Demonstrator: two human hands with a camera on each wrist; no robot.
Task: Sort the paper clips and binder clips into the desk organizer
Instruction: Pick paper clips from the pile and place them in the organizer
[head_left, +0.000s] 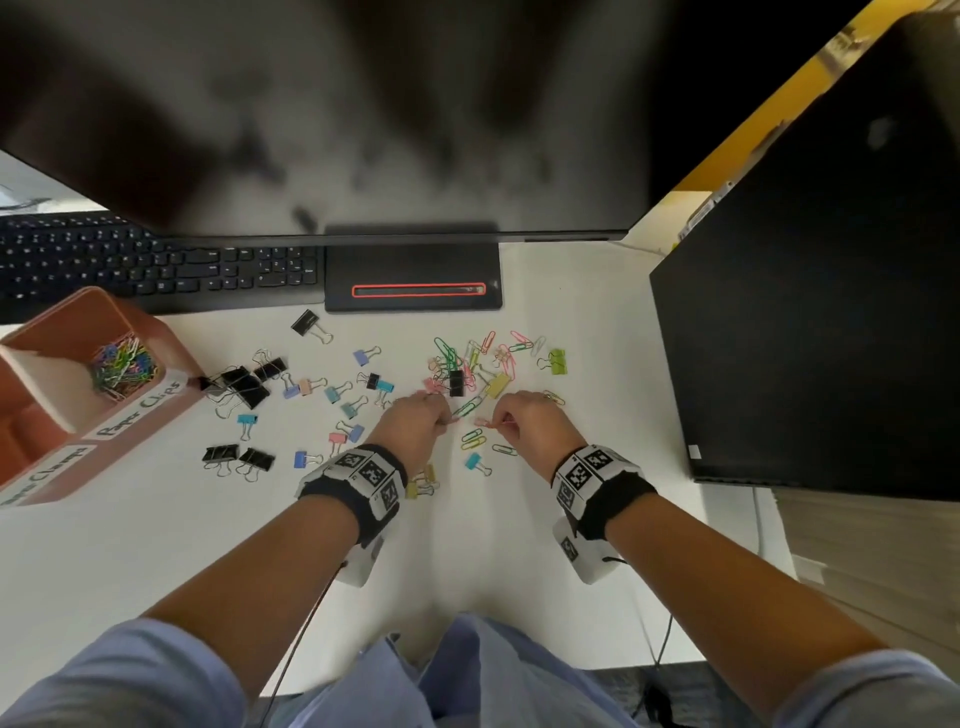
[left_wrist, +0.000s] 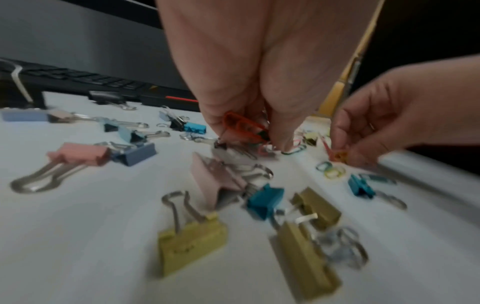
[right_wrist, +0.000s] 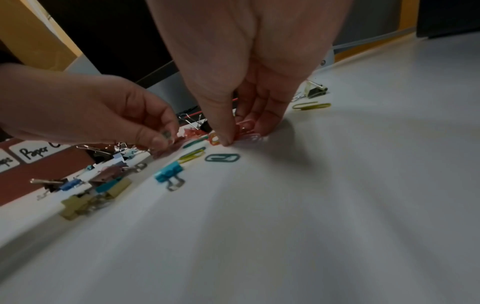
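I had both hands low over the loose paper clips, since that heap was what remained to gather. My left hand pinched a few red paper clips between curled fingers, bunching them so several could go over in one trip, I judged. My right hand pinched an orange paper clip against the desk with thumb and fingertips (flat wire has to be nipped up by an edge). The binder clips lay scattered to the left, near the desk organizer, whose "Paper Clips" compartment already held a coloured pile. Behind them stood a keyboard, a monitor on its base, and a black computer tower at the right.
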